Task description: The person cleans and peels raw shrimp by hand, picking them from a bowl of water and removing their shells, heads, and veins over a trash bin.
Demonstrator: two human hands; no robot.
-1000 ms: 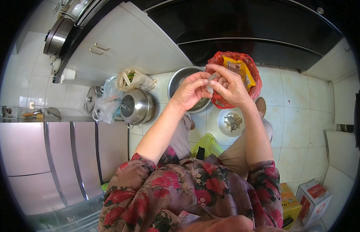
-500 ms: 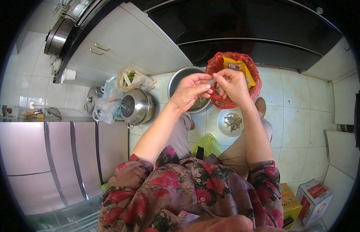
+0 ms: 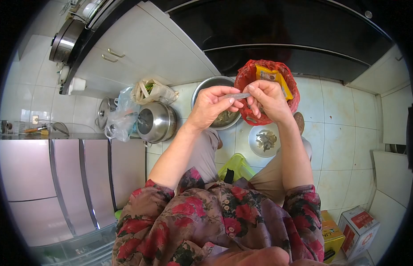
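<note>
A small grey shrimp (image 3: pixel 237 95) is stretched between my two hands, above the gap between the metal basin and the red bag. My left hand (image 3: pixel 210 106) pinches one end with thumb and fingers. At the other end, the thumb and fingertips of my right hand (image 3: pixel 269 101) are closed on it. Beneath my left hand stands the metal basin (image 3: pixel 198 94), with greyish pieces in it, partly hidden. The bin lined with a red plastic bag (image 3: pixel 293 82) is under my right hand. Closer to me, a white bowl (image 3: pixel 255 148) holds several grey shrimp (image 3: pixel 266 139).
A yellow packet (image 3: pixel 274 79) lies in the red-lined bin. To the left are a steel pot (image 3: pixel 164 120), a clear plastic bag (image 3: pixel 122 116) and a bag of greens (image 3: pixel 155 92). A green stool (image 3: pixel 238 165) shows between my legs. Boxes (image 3: pixel 359 230) stand at lower right.
My hands have moved slightly apart, the left one shifting left. More of the shrimp shows between my fingers now.
</note>
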